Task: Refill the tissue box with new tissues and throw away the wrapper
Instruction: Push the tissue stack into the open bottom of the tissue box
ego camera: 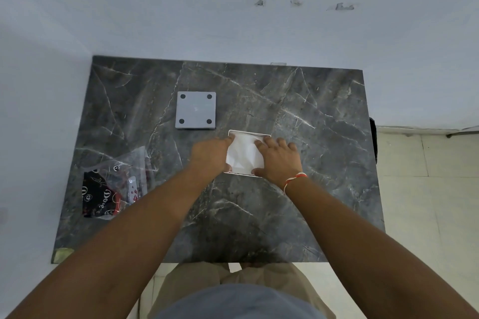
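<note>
**Both hands pressing tissues into the open box**

The dark grey marble-patterned bench [298, 101] stands against a pale wall. Near its left edge lies the crumpled clear plastic wrapper with black and red print [111, 186], well apart from everything else. Toward the far edge, left of centre, rests a flat grey square lid with four black dots [196, 110]. Near the middle sits the white square tissue box [248, 133], open on top, filled with white tissues [245, 154]. The left hand [210, 154] and the right hand [280, 159], with a red-and-white thread at its wrist, lie spread flat on the tissues, thumbs at the near rim, gripping nothing.
</note>
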